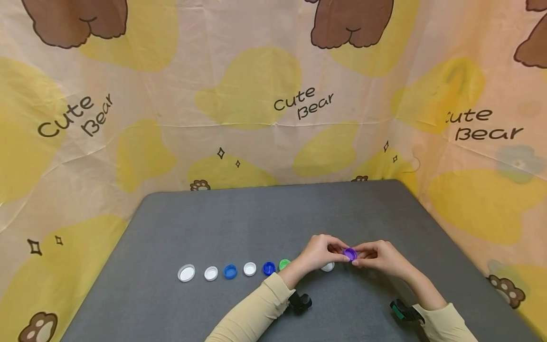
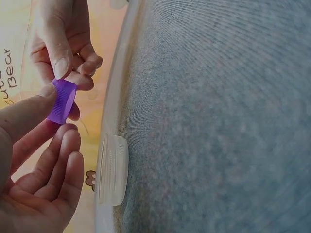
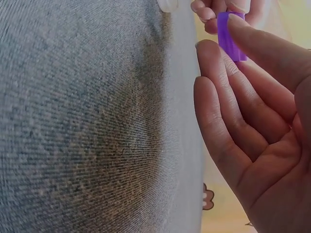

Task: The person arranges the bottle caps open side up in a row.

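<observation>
A purple bottle cap point(image 1: 350, 254) is held above the grey table between both hands. My left hand point(image 1: 318, 254) pinches its left edge between thumb and fingers. On the opposite edge, the thumb and fingers of my right hand point(image 1: 382, 259) pinch the same cap. The left wrist view shows the ribbed side of the purple cap point(image 2: 62, 102), tilted on edge. A white cap point(image 1: 328, 267) lies on the table just below the hands, partly covered by the left hand. Beside the left wrist is a green cap point(image 1: 284, 264), partly hidden.
Leftward on the grey table point(image 1: 256, 223) runs a row of caps: a dark blue cap point(image 1: 268, 269), a white cap point(image 1: 249, 269), a blue cap point(image 1: 230, 271), another white cap point(image 1: 211, 273) and a larger white cap point(image 1: 186, 273). A bear-print cloth point(image 1: 256, 104) hangs behind.
</observation>
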{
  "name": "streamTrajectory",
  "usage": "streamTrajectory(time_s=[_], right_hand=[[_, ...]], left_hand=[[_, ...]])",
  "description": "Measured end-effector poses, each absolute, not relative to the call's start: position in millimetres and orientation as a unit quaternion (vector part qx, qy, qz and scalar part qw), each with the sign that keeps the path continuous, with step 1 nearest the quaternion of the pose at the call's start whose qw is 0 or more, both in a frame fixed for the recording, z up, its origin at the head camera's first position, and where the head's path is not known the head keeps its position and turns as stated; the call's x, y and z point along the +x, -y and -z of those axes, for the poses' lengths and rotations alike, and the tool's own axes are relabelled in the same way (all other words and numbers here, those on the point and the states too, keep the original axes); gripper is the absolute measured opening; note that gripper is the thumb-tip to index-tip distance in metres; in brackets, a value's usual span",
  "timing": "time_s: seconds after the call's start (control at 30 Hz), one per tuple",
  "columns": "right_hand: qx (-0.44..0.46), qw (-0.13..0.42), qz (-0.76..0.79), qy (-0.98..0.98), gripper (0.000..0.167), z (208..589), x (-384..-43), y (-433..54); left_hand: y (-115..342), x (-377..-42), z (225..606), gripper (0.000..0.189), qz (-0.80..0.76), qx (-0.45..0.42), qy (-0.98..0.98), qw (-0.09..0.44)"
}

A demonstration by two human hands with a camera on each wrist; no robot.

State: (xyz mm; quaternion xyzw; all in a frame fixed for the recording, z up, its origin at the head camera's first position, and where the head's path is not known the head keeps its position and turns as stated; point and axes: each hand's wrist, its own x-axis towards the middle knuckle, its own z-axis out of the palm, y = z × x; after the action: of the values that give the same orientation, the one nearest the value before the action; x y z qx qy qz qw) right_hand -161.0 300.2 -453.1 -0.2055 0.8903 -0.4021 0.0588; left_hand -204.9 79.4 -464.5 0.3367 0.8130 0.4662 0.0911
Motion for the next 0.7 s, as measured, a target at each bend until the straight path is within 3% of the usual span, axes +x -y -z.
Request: streamTrajectory(time_s=[0.4,0.7], right_hand=[[-0.211,0.048,0.379,-0.900,0.032,458.4,-163.3,-301.0],[-0.227,0.067,0.387,-0.891,0.032,462.9,-166.7,-302.6]], left_hand=[[-85.1,-207.9,462.7,0.021,-0.385,0.362,-0.845,0.084],[-89.2,-210.7,465.2,0.020,-0.363,0.354,-0.854,0.115]])
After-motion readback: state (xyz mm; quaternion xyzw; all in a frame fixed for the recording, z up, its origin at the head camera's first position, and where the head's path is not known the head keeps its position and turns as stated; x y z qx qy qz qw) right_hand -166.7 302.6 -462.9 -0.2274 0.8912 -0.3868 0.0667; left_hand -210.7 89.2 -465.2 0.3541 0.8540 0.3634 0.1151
